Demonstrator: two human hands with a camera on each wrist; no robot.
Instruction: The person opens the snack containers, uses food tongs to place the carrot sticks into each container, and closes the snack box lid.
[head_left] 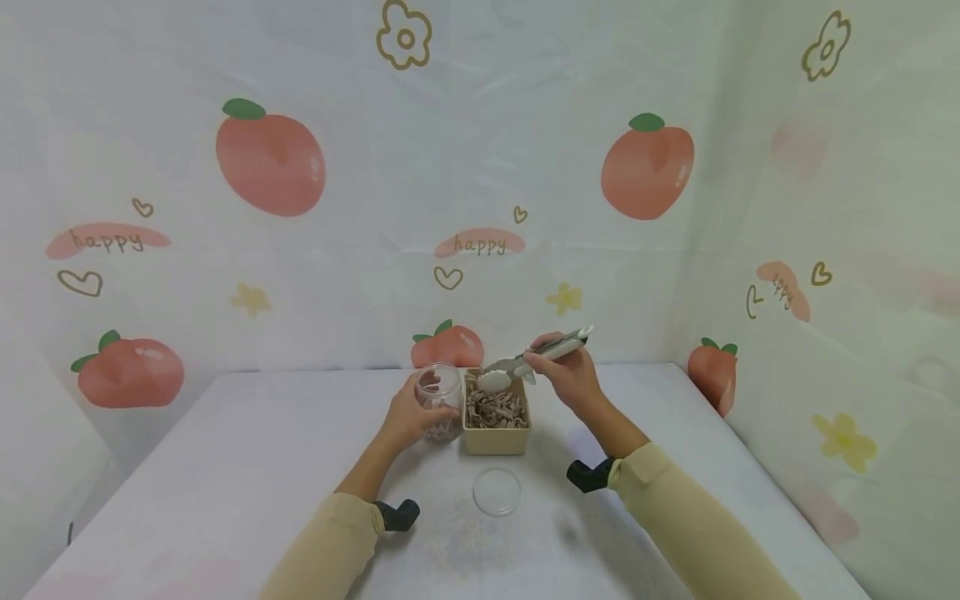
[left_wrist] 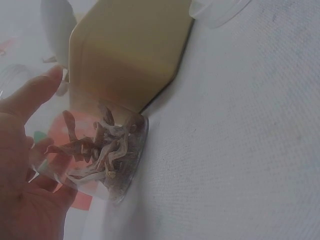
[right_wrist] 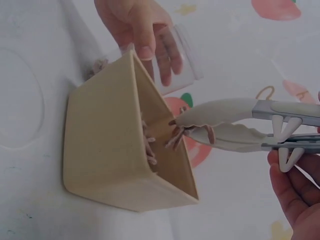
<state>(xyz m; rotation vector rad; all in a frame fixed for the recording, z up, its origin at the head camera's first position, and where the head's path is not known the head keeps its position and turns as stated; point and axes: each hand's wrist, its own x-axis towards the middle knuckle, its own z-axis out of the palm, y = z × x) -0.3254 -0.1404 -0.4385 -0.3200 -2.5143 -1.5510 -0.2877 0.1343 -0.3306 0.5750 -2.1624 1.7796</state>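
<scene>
The left hand [head_left: 407, 417] is curled round a clear, round plastic jar [head_left: 444, 392], in the bottom of which lie thin, twisted, brown dried strips [left_wrist: 112, 152]. The right hand [head_left: 576, 382] grips a pair of grey-and-white tongs [right_wrist: 225, 111], held slantwise; their white, scalloped tips pinch a few brown strips [right_wrist: 176, 136] at the open top of a beige, straight-sided box [head_left: 495, 442]. The box stands just to the right of the jar and holds a heap of the same strips [head_left: 493, 410]. On the near side of the box, a clear, round lid [head_left: 497, 492] lies flat on a white cloth-covered table [head_left: 225, 467]. Black devices [head_left: 400, 515] sit at both wrists, by pale yellow sleeves [head_left: 322, 542]. Behind the table hangs a white backdrop [head_left: 465, 150] printed with red fruits, hearts, flowers and the word "happy"
</scene>
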